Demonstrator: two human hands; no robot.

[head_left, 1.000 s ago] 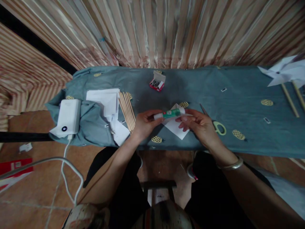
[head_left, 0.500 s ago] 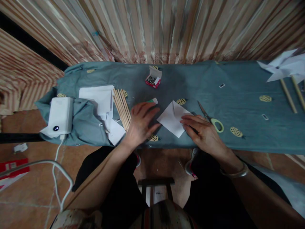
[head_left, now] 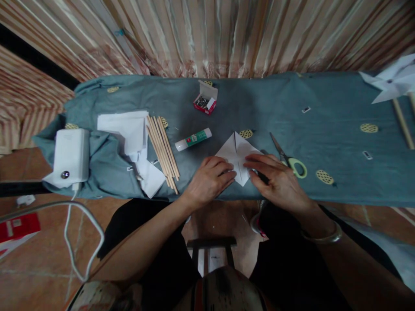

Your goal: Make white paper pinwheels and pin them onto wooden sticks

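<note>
A white square of paper (head_left: 231,149), its corners folded toward a slit down the middle, lies on the cloth in front of me. My left hand (head_left: 211,178) rests its fingertips on the paper's lower left side, the fingers laid out rather than gripping. From the other side, my right hand (head_left: 275,177) lays its outstretched fingers on the right part of the paper, hiding that corner. Left of the paper is a green and white glue stick (head_left: 193,139). Scissors (head_left: 287,159) with pale green handles lie just beyond my right hand.
Wooden sticks (head_left: 162,149) and white paper sheets (head_left: 121,127) lie to the left, near a white power bank (head_left: 71,155) with a cable. An opened red box (head_left: 205,103) of small metal pieces stands farther back. White paper pinwheels (head_left: 391,82) on sticks lie far right.
My left hand has moved right and come down onto the paper, uncovering the glue stick. The left part of the paper is now folded in too. My right hand has stayed on the paper.
</note>
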